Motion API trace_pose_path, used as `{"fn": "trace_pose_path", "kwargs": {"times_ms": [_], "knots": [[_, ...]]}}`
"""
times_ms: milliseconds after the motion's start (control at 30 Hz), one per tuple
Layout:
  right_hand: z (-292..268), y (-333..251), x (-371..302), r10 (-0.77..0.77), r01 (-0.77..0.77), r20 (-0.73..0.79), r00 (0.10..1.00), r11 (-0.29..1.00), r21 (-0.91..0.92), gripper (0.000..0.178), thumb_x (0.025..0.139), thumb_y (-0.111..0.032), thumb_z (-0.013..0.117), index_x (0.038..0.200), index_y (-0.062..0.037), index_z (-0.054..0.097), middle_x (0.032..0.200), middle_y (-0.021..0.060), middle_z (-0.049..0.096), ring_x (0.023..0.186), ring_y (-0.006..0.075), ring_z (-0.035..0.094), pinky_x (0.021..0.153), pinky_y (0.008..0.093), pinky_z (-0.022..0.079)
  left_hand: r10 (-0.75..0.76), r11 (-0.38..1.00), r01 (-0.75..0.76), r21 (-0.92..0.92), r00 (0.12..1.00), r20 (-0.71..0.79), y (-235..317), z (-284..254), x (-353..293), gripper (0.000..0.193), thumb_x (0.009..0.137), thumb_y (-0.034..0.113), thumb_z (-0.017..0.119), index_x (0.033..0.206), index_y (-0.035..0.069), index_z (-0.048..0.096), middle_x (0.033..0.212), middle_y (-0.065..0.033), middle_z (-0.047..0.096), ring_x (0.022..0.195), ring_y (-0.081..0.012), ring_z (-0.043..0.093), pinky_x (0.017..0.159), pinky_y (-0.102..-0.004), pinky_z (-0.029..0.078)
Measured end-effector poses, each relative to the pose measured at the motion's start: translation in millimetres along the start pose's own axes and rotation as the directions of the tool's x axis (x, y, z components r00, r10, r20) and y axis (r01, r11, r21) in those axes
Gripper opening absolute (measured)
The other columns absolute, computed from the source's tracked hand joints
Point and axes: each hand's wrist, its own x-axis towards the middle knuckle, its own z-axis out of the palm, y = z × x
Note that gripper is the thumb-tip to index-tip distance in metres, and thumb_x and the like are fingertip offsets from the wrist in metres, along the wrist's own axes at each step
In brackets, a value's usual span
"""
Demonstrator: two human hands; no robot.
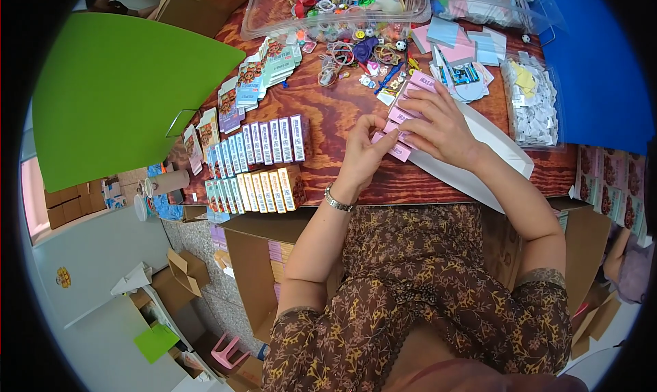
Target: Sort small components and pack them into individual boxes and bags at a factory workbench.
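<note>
A slanting row of small pink boxes [422, 81] lies on the table in front of me, beside a long white cardboard tray [503, 144]. My left hand [365, 152] is closed, thumb and forefinger at the edge of the nearest pink box [399, 150]. Reaching over the row from the right, my right hand [445, 126] has its fingers bent onto the boxes, its fingertips close to the left thumb. It hides part of the row. Standing on the table to the left are rows of small boxes, one purple-edged [277, 140], one orange-edged [270, 190].
Fanned flat cartons [276, 63] lie at the back left. Clear bins of small toys [342, 5] stand at the back, loose trinkets [369, 57] before them. A clear box of white pieces [534, 111] stands right. Green [123, 91] and blue [602, 57] panels flank the table.
</note>
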Motion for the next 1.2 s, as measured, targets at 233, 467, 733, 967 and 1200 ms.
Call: {"fn": "trace_pose_path", "kwargs": {"times_ms": [233,467,733,967,1200], "knots": [[0,1,-2,-0.004,0.004,-0.013,1.0,1.0,0.017,0.027,0.078,-0.019,0.079,0.102,-0.0142,0.067,0.131,0.006,0.058,0.13,0.0298,0.049,0.116,0.0592,0.025,-0.1,0.989,0.107,-0.104,0.993,0.067,16,-1,-2,0.02,0.091,-0.002,0.066,0.108,0.002,0.055,0.101,-0.0046,0.061,0.089,-0.0093,0.061,0.079,-0.0243,0.053],[1,0,-2,-0.014,0.015,-0.02,1.0,1.0,0.024,0.031,0.078,-0.019,0.079,0.106,-0.0146,0.066,0.131,0.0061,0.058,0.131,0.0294,0.049,0.116,0.0594,0.025,-0.149,0.969,0.16,-0.185,0.986,0.072,13,-5,-4,0.02,0.091,-0.001,0.066,0.109,0.002,0.057,0.103,-0.0041,0.062,0.092,-0.0095,0.06,0.083,-0.0251,0.052],[1,0,0,-0.007,0.007,-0.004,1.0,1.0,-0.001,0.036,0.078,-0.02,0.079,0.111,-0.0166,0.066,0.13,0.0054,0.058,0.131,0.0284,0.049,0.116,0.0598,0.024,-0.078,0.997,0.078,0.0,0.996,-0.042,8,1,1,0.019,0.095,0.005,0.066,0.111,0.001,0.057,0.096,-0.0019,0.062,0.083,-0.0067,0.059,0.072,-0.0214,0.051],[4,1,2,-0.023,0.022,-0.033,0.999,1.0,-0.016,0.029,0.078,-0.02,0.079,0.105,-0.0161,0.069,0.127,0.0049,0.059,0.13,0.0278,0.05,0.116,0.0594,0.025,0.033,0.998,-0.026,0.048,0.987,-0.156,2,7,8,0.012,0.094,0.003,0.065,0.102,0.001,0.057,0.093,-0.004,0.063,0.08,-0.0068,0.058,0.069,-0.0218,0.049],[-6,-1,3,-0.047,0.044,-0.044,0.998,0.997,-0.064,0.031,0.078,-0.018,0.078,0.108,-0.0158,0.067,0.127,0.0065,0.06,0.128,0.0284,0.052,0.113,0.0568,0.032,0.327,0.875,-0.215,0.434,0.924,-0.201,-19,16,-2,0.014,0.095,0.009,0.062,0.105,0.0,0.057,0.091,-0.0091,0.065,0.082,-0.0164,0.062,0.072,-0.0315,0.05]]}}
